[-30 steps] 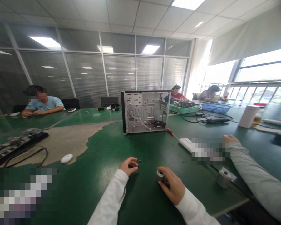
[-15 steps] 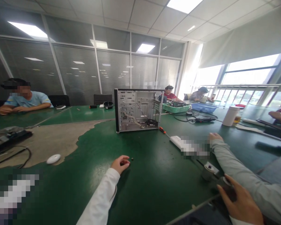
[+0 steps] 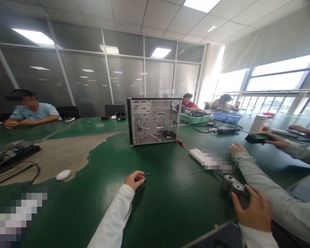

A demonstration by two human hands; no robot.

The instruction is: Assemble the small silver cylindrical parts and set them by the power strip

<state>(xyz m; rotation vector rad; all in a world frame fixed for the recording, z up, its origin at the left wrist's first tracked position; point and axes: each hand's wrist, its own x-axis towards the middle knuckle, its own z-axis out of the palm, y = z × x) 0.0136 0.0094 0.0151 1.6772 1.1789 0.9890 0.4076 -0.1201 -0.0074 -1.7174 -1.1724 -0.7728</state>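
Though I cannot tell whether it grips, the right hand [image 3: 255, 209] straddles the nearer grey cylinder [image 3: 236, 188] with parted fingers at near right, a second cylinder [image 3: 226, 182] just beyond, leftward. The half-curled left hand [image 3: 134, 181], contents hidden, is just left of a small dark piece [image 3: 148, 174].

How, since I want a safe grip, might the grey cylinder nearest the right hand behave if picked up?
The grey cylinder looks metallic, so it is probably stiff and perhaps heavy for its size. Its round side suggests it could roll if tipped over.
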